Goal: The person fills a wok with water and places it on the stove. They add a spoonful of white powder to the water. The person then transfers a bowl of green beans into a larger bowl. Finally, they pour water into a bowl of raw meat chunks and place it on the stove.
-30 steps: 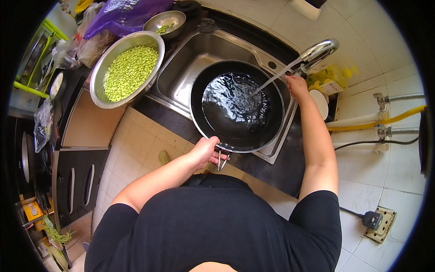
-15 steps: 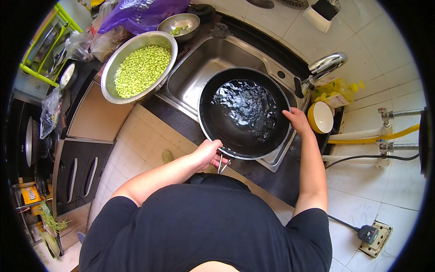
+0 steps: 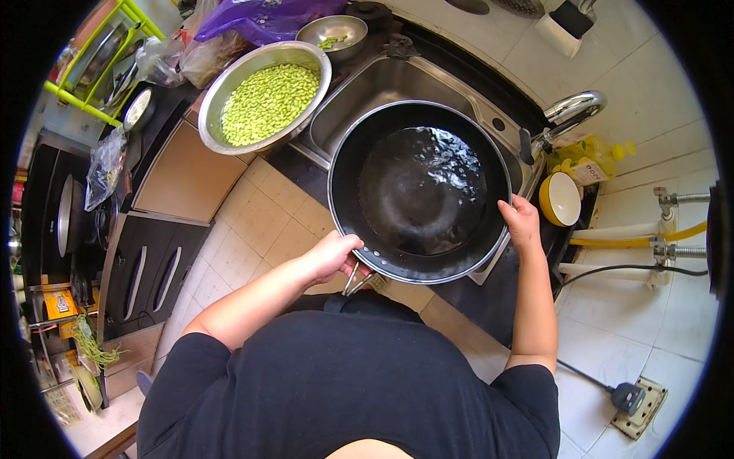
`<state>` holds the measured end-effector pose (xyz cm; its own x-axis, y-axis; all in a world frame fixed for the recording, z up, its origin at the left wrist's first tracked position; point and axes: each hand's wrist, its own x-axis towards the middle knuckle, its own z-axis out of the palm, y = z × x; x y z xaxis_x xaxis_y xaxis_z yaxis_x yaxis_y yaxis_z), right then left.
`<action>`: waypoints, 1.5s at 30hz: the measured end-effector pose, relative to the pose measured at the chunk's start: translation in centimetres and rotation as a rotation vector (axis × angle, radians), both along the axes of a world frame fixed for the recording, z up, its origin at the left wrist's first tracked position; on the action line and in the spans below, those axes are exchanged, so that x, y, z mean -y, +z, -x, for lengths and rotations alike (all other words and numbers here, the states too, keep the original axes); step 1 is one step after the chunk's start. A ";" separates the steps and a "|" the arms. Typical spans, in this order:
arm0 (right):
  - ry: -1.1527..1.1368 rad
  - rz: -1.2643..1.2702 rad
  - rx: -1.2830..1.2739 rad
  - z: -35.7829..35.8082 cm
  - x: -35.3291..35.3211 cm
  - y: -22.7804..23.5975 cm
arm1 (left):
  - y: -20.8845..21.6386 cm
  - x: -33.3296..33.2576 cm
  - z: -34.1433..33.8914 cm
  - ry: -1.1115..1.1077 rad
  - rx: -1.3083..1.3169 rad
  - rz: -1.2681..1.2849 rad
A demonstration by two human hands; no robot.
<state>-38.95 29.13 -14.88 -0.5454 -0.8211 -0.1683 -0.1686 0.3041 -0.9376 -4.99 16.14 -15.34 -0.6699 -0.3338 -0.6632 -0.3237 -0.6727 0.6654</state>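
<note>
A large black wok (image 3: 359, 176) with clear water in its bottom is held up between both hands, over the near part of the sink (image 3: 397, 76). My left hand (image 3: 335, 256) grips its lower left rim, beside the metal wire handle (image 3: 357, 278). On the right rim, my right hand (image 3: 522, 222) pinches the edge with the thumb on the inner side. Light ripples show on the water (image 3: 447, 164). To the left of the wok stands a wide steel basin (image 3: 210, 122) full of green beans (image 3: 271, 103).
A small steel bowl (image 3: 352, 50) with a few beans sits behind the basin. Right of the sink are a faucet (image 3: 573, 111), a yellow bowl (image 3: 560, 199) and a yellow bottle (image 3: 596, 157). A purple bag (image 3: 252, 19) lies at the back. Cabinets (image 3: 153, 283) stand on the left.
The wok, held by both hands, has come nearer to my body and turned slightly. My view has shifted, so the surroundings sit further right. The water's ripples have moved toward the far right side.
</note>
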 end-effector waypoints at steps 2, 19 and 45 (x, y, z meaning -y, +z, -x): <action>0.013 0.006 -0.008 -1.9 -0.7 0.6 | 0.8 -0.3 -2.3 0.011 -0.008 -0.020; 0.341 0.073 -0.066 -32.5 4.1 -0.1 | 3.0 -6.4 -36.2 0.360 0.004 0.050; 1.231 0.226 0.071 -100.2 38.4 1.7 | 6.4 -2.7 -87.8 1.515 0.167 0.191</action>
